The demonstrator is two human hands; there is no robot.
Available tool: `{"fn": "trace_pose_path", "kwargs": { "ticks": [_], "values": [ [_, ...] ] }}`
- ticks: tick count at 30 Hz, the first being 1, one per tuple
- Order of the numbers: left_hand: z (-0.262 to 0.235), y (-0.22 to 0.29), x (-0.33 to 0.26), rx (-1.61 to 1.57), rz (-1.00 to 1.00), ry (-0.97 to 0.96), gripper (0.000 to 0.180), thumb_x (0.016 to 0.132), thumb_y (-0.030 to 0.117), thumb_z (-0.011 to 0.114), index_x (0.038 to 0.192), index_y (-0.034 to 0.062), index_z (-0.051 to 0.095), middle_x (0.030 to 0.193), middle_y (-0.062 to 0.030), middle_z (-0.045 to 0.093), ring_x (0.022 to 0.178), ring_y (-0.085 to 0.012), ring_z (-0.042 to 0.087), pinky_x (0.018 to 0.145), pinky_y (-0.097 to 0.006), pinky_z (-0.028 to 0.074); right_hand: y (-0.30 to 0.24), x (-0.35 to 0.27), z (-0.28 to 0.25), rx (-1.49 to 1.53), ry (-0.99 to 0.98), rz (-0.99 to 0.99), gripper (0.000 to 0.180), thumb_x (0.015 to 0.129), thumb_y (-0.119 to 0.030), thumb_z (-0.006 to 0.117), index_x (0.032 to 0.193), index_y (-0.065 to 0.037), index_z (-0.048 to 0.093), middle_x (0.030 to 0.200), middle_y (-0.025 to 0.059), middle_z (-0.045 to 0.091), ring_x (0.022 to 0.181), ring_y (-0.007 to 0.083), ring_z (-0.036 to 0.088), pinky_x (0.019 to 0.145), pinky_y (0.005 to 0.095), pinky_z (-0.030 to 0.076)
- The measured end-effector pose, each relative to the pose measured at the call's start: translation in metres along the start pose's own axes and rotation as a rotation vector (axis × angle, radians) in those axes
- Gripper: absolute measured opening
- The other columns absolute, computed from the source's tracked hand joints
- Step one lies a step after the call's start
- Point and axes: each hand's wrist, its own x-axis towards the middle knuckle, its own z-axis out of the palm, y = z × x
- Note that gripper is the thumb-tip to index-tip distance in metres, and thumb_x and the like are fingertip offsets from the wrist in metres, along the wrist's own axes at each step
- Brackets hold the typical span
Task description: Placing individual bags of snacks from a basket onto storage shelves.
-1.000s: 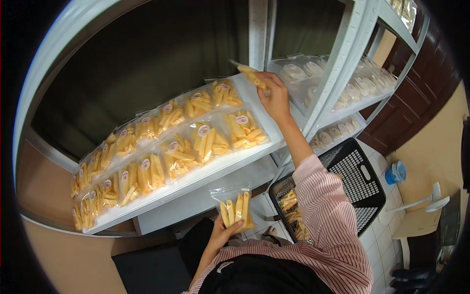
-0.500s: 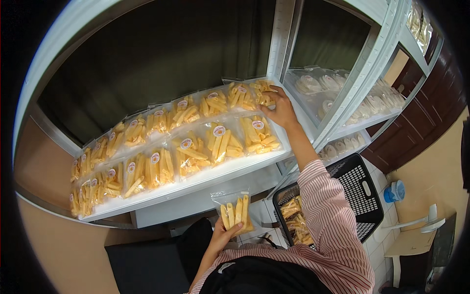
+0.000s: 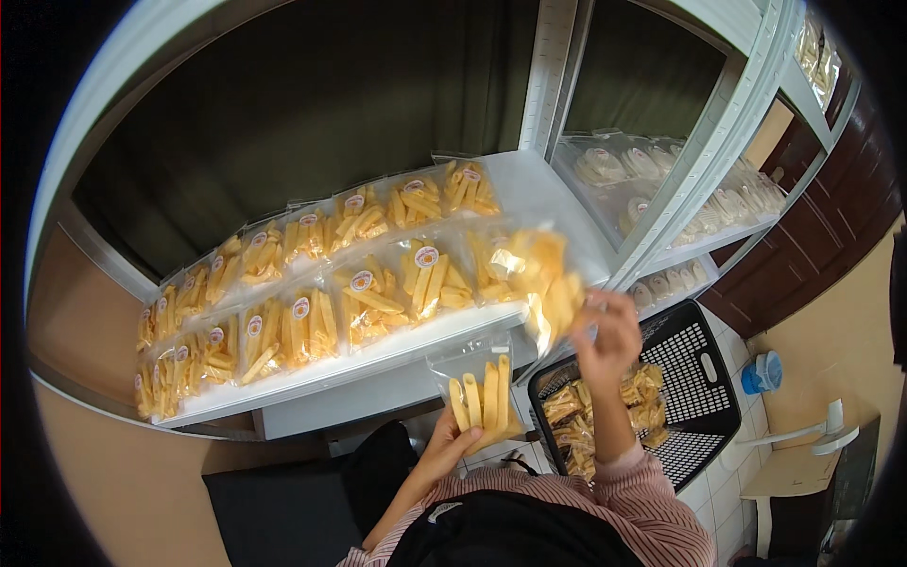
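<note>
My left hand (image 3: 448, 442) is closed around the lower side of a clear bag of yellow stick snacks (image 3: 484, 402), held upright below the shelf's front edge. A second bag of yellow snacks (image 3: 540, 283), blurred by motion, hangs from my right hand (image 3: 609, 335) in front of the shelf's right end. It partly covers the last labelled bag (image 3: 488, 265) of the front row. Two rows of similar bags with round labels, such as this front one (image 3: 427, 274), lie along the white shelf (image 3: 557, 194).
A black perforated basket (image 3: 697, 383) stands on the tiled floor at right, with several packed snack bags (image 3: 572, 406) in it. Adjoining shelves hold bags of pale round pieces (image 3: 723, 203). A blue bucket (image 3: 761, 373) and a black box-like seat (image 3: 283, 501) are nearby.
My right hand has taken the bag from the back row's right end and brought it forward, off the shelf. My left hand and its bag have shifted slightly right.
</note>
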Motion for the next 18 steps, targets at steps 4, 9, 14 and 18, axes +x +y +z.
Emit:
{"fn": "trace_pose_path", "kwargs": {
  "ticks": [4,9,14,18],
  "values": [
    [0.023,0.015,0.012,-0.196,0.232,-0.125,0.069,0.077,0.033,0.057,0.125,-0.0014,0.023,0.119,-0.0100,0.041,0.108,-0.0173,0.042,0.090,-0.030,0.034,-0.051,-0.014,-0.008,0.128,-0.334,-0.143,0.018,0.055,-0.006,0.074,0.069,-0.004,0.062,0.081,0.0105,0.058,0.078,0.0230,0.058,0.071,0.0303,0.049],
    [0.032,0.026,0.016,-0.233,0.126,-0.024,0.068,0.077,0.032,0.056,0.125,-0.0026,0.022,0.119,-0.0120,0.041,0.108,-0.0195,0.042,0.090,-0.032,0.035,-0.067,-0.025,-0.009,0.199,-0.548,-0.232,0.029,0.056,-0.012,0.075,0.080,-0.003,0.062,0.093,0.0126,0.057,0.087,0.0249,0.057,0.073,0.0316,0.049],
    [0.032,0.023,0.017,-0.067,0.193,0.083,0.054,0.079,0.017,0.055,0.121,-0.0032,0.027,0.115,-0.0121,0.043,0.104,-0.0168,0.044,0.087,-0.028,0.036,-0.076,-0.026,-0.002,0.166,-0.431,0.086,0.046,0.060,-0.011,0.073,0.102,-0.002,0.056,0.115,0.0162,0.045,0.103,0.0252,0.050,0.081,0.0313,0.044],
    [0.033,0.027,0.020,0.083,0.302,0.070,0.059,0.080,0.019,0.056,0.123,-0.0023,0.020,0.117,-0.0118,0.040,0.106,-0.0156,0.042,0.088,-0.028,0.035,-0.069,-0.024,0.002,0.120,-0.520,0.192,0.047,0.061,-0.008,0.072,0.104,0.000,0.055,0.114,0.0181,0.046,0.100,0.0280,0.051,0.079,0.0324,0.044]
  ]
}}
